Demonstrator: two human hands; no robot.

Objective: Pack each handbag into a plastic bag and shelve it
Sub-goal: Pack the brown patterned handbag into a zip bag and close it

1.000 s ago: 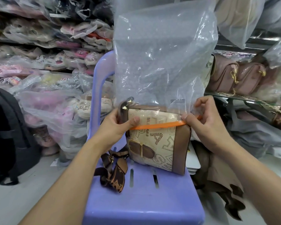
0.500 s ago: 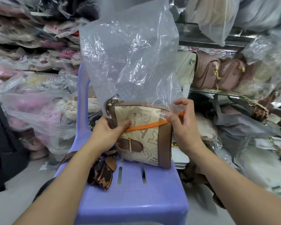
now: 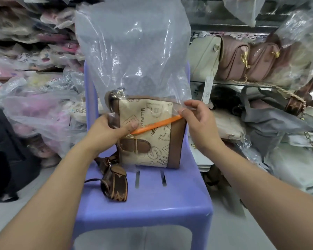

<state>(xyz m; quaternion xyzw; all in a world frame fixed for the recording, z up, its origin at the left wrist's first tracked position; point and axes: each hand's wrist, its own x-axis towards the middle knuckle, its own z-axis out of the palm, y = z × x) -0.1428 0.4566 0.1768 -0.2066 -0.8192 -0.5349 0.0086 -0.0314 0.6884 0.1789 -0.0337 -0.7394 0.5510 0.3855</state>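
Note:
A cream and brown handbag (image 3: 152, 147) stands upright on a lilac plastic chair (image 3: 152, 199). A clear plastic bag (image 3: 134, 51) is pulled down over its top part, its orange-edged opening (image 3: 157, 124) slanting across the bag's front. My left hand (image 3: 108, 130) pinches the plastic's left edge against the handbag, thumb on the front. At the right corner of the opening, my right hand (image 3: 197, 120) pinches the orange edge. The handbag's brown patterned strap (image 3: 114, 181) lies bunched on the seat to the left.
Shelves on the left hold many plastic-wrapped goods (image 3: 34, 69). On the right, a glass shelf (image 3: 242, 83) carries pink and cream handbags (image 3: 246, 60), with more wrapped bags below. A black backpack (image 3: 5, 150) stands on the floor at far left.
The orange edge has slid lower on the handbag's front and now slants down to the left. Both hands moved down with it, and the view shifted so the chair sits centred.

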